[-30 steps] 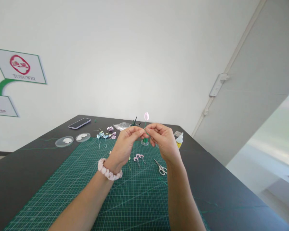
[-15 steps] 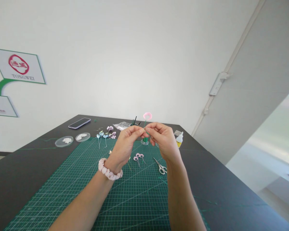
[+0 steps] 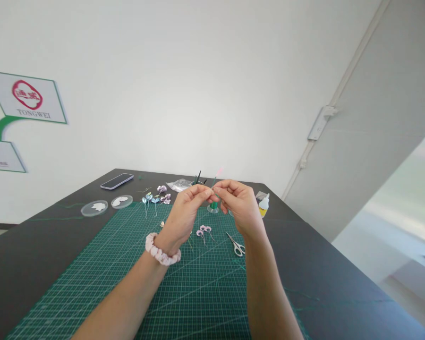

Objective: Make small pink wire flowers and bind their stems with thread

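A pink petal (image 3: pixel 219 171) on a thin green-wrapped stem (image 3: pixel 214 181) stands up above my fingertips, seen edge-on. My left hand (image 3: pixel 184 208), with a pale scrunchie (image 3: pixel 159 250) on its wrist, is closed in a pinch at the stem's lower part. My right hand (image 3: pixel 241 207) meets it there, thumb and forefinger also pinched on the stem. Any thread between the fingers is too small to make out. Just behind the hands, a spool of green thread (image 3: pixel 213 208) is partly covered by them.
A green cutting mat (image 3: pixel 127 283) covers the table's middle. On it lie scissors (image 3: pixel 238 248) and pink looped petals (image 3: pixel 200 233). Blue wired petals (image 3: pixel 148 199), purple flowers (image 3: pixel 165 198), white-filled dishes (image 3: pixel 94 208), a phone (image 3: pixel 116 181), a plastic bag (image 3: pixel 179 184) and a glue bottle (image 3: pixel 264 206) stand around.
The pink petal has turned on its stem from facing me, as a round loop, to edge-on, and leans slightly right. Both hands stay in nearly the same place.
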{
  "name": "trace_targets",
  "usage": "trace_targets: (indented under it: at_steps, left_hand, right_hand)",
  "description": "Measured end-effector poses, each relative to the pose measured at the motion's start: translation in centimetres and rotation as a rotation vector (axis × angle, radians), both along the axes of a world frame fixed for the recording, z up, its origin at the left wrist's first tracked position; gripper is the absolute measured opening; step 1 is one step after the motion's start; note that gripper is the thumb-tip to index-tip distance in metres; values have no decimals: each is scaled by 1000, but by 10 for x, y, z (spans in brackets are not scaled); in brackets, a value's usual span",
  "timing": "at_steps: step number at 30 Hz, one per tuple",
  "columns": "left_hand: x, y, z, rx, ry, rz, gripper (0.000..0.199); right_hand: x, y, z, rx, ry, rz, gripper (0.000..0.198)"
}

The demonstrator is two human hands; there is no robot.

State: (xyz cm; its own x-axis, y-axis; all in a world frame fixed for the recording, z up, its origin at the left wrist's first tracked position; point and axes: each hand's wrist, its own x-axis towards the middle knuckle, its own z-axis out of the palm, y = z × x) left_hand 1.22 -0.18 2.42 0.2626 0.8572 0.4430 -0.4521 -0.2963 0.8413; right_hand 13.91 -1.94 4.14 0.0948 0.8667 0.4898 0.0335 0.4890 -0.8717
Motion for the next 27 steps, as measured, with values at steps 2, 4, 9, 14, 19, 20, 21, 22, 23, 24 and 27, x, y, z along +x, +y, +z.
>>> trace_targets:
  at_steps: [2,4,9,14,19,20,21,22,23,24,27]
  left_hand:
    - [0,0,0,-4,5,5,16]
    - [-1,-1,0,-1,7,7,17]
    - [-1,-1,0,2,-1,-2,17]
    - [0,-1,1,1,-6,-4,17]
    - [0,-2,1,6,-8,-2,17]
    - [0,-2,1,6,-9,-3,17]
    - [0,-2,1,6,-10,-3,17]
    - [0,-2,0,7,-11,-3,17]
    - [0,-2,0,9,-11,-3,17]
    - [0,-2,0,11,-11,-4,18]
    - [1,-1,0,17,-9,-7,19]
  right_hand:
    - [0,0,0,-1,1,-1,12]
    - [0,-1,0,-3,1,-2,11]
    - [-1,-2,1,-9,1,-3,10]
    - [-2,-2,1,-9,5,2,11]
    - [-2,-1,1,-3,12,4,11]
    - [-2,-1,1,-1,14,4,11]
    - [-2,-1,1,0,17,5,11]
    - [-2,-1,1,1,20,5,11]
    - [-2,-1,1,2,22,4,11]
    - [-2,-1,1,3,24,4,11]
    - [-2,0,1,3,27,4,11]
